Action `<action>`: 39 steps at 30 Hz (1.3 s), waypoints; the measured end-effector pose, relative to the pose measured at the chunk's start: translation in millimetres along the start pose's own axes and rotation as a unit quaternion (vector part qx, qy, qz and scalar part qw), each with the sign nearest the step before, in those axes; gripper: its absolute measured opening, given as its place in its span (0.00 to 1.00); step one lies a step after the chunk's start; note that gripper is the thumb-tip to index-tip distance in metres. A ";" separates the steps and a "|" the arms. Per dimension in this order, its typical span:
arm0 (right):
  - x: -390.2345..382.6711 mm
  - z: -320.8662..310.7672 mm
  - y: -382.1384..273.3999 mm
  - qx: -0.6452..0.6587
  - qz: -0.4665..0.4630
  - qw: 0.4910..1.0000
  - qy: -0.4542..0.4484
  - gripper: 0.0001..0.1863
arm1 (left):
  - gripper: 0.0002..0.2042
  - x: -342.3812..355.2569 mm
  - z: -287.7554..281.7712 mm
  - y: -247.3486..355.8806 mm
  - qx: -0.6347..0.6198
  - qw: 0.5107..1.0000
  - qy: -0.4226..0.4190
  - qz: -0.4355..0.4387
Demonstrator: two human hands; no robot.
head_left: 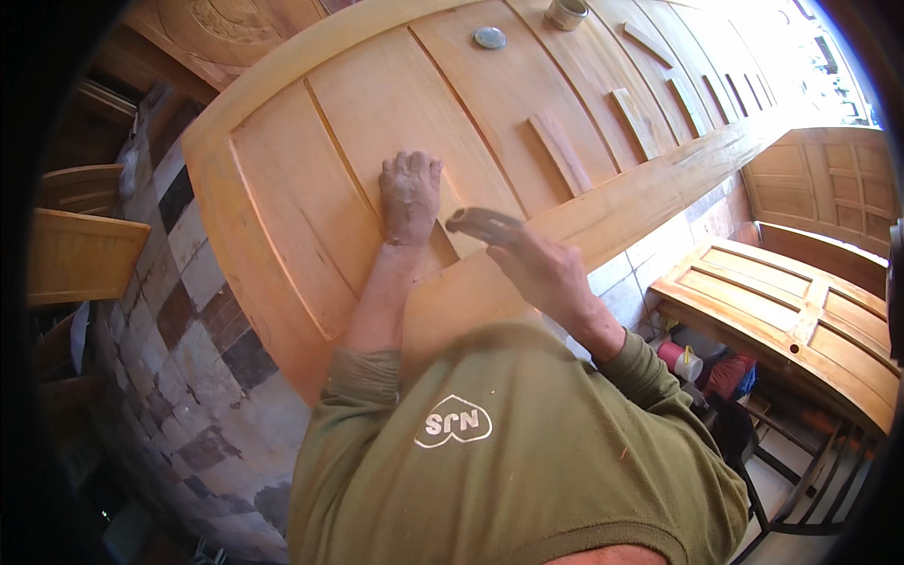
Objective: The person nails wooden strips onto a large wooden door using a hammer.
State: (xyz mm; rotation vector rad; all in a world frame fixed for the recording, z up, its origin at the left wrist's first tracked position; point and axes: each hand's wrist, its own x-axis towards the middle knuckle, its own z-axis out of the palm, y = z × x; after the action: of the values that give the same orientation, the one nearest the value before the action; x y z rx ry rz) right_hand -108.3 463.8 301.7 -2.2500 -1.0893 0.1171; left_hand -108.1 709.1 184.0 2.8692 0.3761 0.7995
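Note:
My left hand (411,196) is closed, knuckles up, against the light wooden panelled door (311,122) laid flat in front of me. Whatever its fingers may grip is hidden beneath them. Close by its wrist a short wooden strip (437,254) lies on the door near the near rail. My right hand (546,271) is wrapped round a hammer (485,226), slightly blurred, its head pointing toward the left hand above the door's near edge. Most of the hammer's handle is hidden by the hand.
Several wooden strips (557,153) lie along the door. A round tin lid (489,39) and an open can (566,14) stand farther off. Another panelled door (791,311) lies at the right, above a pink-and-white bucket (678,360). At left, wooden pieces (85,256) stand over the tiled floor (202,377).

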 end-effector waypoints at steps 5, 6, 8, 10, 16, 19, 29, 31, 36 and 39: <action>18.1 -37.2 -30.7 0.112 -0.087 0.975 0.171 0.22 | 0.11 -3.0 6.1 -6.9 -0.012 1.000 -0.003 0.000; 15.9 -31.0 -25.8 0.130 -0.103 0.966 0.197 0.22 | 0.11 -1.0 6.0 -6.9 -0.009 1.000 -0.007 -0.001; 7.5 -6.8 -4.0 0.094 -0.074 0.984 0.134 0.20 | 0.11 3.4 1.2 -3.3 -0.026 1.000 0.007 0.011; -5.3 18.9 16.4 -0.018 0.041 0.999 -0.004 0.16 | 0.11 3.7 -1.5 0.8 -0.043 0.999 0.025 0.021; 15.4 -21.2 -15.6 0.074 -0.023 0.983 0.164 0.17 | 0.10 -0.2 -4.1 -1.1 -0.025 0.999 -0.005 -0.019; 31.5 -46.9 -40.0 0.077 -0.063 0.981 0.167 0.19 | 0.09 -0.8 -2.9 -7.7 -0.023 0.999 -0.005 0.032; -14.2 7.1 24.3 0.090 0.059 0.990 0.093 0.14 | 0.06 1.2 -25.4 -1.9 -0.199 0.976 0.015 -0.089; -33.7 7.4 26.3 0.086 0.093 0.990 0.068 0.13 | 0.08 -8.9 -37.1 -5.4 -0.222 0.971 0.042 -0.077; -53.8 12.3 31.4 0.140 0.199 0.968 0.069 0.15 | 0.17 -47.4 -61.2 -9.3 -0.317 0.942 -0.101 0.035; -57.2 25.1 42.1 0.182 0.169 0.964 0.098 0.16 | 0.17 -45.8 -56.3 -9.0 -0.335 0.933 -0.116 0.068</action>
State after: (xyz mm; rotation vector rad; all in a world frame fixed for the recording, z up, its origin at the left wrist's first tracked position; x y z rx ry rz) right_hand -125.6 415.1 247.0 -2.0389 -0.5213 0.2125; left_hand -177.4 708.9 207.6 2.3093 -0.1151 0.4697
